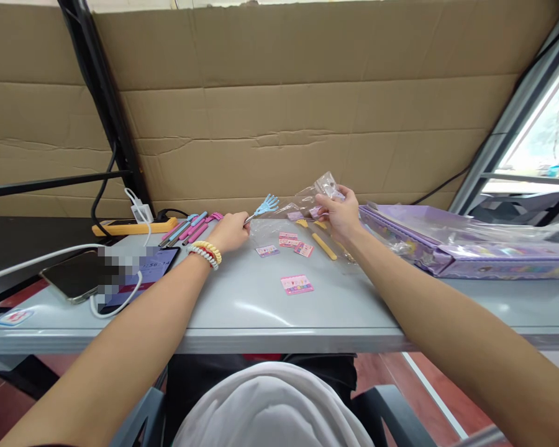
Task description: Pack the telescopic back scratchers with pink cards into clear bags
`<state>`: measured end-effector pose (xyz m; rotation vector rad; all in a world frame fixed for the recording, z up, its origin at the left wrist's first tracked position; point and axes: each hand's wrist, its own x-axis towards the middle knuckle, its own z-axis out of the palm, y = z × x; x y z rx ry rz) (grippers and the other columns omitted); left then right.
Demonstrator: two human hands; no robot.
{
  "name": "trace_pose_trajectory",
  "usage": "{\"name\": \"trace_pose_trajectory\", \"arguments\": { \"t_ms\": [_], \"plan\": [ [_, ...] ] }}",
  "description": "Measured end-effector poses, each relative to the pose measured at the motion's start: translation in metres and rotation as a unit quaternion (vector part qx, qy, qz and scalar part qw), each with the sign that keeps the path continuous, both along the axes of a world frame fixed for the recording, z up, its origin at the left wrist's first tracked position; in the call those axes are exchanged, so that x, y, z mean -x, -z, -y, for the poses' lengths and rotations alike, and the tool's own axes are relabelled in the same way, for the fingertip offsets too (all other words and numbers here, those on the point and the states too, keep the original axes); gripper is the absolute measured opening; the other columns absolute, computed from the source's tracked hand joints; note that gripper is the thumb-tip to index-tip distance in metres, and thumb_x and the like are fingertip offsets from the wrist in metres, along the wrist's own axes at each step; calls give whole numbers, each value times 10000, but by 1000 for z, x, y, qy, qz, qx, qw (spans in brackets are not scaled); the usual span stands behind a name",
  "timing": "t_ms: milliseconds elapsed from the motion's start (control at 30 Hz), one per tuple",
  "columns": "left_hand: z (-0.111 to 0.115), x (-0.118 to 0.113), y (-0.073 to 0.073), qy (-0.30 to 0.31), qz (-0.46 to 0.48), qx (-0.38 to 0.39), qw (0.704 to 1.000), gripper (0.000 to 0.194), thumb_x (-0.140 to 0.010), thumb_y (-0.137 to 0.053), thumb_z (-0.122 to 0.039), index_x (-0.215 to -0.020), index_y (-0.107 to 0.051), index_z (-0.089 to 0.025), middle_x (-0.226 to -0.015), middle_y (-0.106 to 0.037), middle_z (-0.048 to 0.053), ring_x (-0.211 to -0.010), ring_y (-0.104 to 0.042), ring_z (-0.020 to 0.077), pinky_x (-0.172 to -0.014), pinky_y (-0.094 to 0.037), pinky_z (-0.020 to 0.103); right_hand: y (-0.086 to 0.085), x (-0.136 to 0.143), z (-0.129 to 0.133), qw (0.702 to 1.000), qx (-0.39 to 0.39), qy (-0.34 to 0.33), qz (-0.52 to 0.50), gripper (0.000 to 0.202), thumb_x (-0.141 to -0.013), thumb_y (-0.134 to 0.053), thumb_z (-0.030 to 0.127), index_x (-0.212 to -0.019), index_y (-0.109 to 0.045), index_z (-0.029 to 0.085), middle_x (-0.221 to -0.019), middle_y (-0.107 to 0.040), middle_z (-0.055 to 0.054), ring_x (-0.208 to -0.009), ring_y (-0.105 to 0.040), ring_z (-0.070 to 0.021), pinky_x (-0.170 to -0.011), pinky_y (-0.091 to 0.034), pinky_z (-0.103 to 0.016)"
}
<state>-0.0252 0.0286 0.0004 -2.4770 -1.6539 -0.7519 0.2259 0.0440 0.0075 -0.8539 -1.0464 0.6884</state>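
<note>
My left hand [230, 234], with bracelets at the wrist, is closed around the thin metal rod of a small back scratcher with a light-blue hand-shaped head [266, 205]. My right hand [341, 214] pinches a clear plastic bag [326, 184] by its upper part; the bag spreads leftward toward the blue head. Below my right hand lies a yellow-handled scratcher [325, 246], seemingly under or within clear plastic. Several small pink printed cards [297, 284] are scattered on the grey table between my hands. Beyond my left wrist, several pink and blue scratchers [190, 228] lie side by side.
On the right stands a purple box [400, 233] with clear plastic on top. Two phones [74, 276] and a white cable lie at left, in front of a yellow power strip [135, 227] with a charger. A cardboard panel [279, 112] rises behind the table.
</note>
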Motion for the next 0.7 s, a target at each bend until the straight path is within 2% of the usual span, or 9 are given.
{"name": "trace_pose_trajectory", "arguments": {
  "t_ms": [100, 200, 300, 433, 500, 600, 700],
  "plan": [
    [1, 0, -1, -22, -15, -8, 1000, 114, -696, -438, -131, -712, -527, -199, -799, -657, 69, -732, -588, 202, -610, -376, 268, -3, 0, 3, 1000, -3, 5, -18, 624, -542, -756, 246, -1025, -362, 260, -693, -518, 73, -417, -494, -81, -317, -364, -196],
    [1, 0, -1, -47, -23, -21, 998, 104, -726, -441, -156, -743, -533, -201, -817, -656, 81, -747, -592, 216, -600, -372, 275, -6, -1, 7, 999, 20, -21, -17, 462, -584, -744, 404, -863, -421, 227, -680, -525, 54, -407, -486, -72, -305, -345, -191],
    [1, 0, -3, -71, -20, -30, 997, 100, -742, -445, -171, -763, -537, -205, -827, -655, 92, -763, -600, 238, -600, -377, 289, -6, -1, 9, 998, 34, -58, 9, 457, -586, -712, 525, -716, -415, 203, -640, -527, 44, -400, -475, -66, -310, -342, -191],
    [0, 1, -4, -98, -10, -42, 994, 117, -757, -438, -190, -788, -550, -203, -795, -649, 106, -740, -601, 250, -606, -386, 307, -1, 2, 12, 993, 16, -82, 87, 417, -484, -802, 363, -682, -480, 188, -561, -516, 52, -422, -485, -79, -345, -361, -196],
    [-1, 2, -3, -108, -6, -43, 993, 125, -760, -438, -194, -794, -558, -199, -785, -648, 109, -736, -602, 249, -617, -392, 311, 1, 3, 13, 986, 6, -100, 134, 358, -499, -799, 319, -673, -522, 176, -542, -524, 40, -432, -487, -82, -362, -365, -201],
    [-2, 3, -3, -121, 2, -42, 992, 124, -757, -449, -199, -800, -565, -190, -788, -648, 122, -742, -605, 264, -631, -398, 324, 4, 5, 14, 975, -8, -125, 184, 294, -556, -772, 332, -641, -546, 164, -512, -520, 26, -428, -474, -80, -375, -357, -208],
    [-2, 4, -4, -135, 14, -40, 990, 125, -756, -458, -209, -805, -570, -186, -787, -647, 133, -753, -604, 281, -630, -400, 335, 4, 6, 15, 970, -12, -114, 214, 295, -567, -767, 341, -604, -531, 167, -477, -499, 29, -420, -454, -79, -374, -345, -213]
  ]
}}
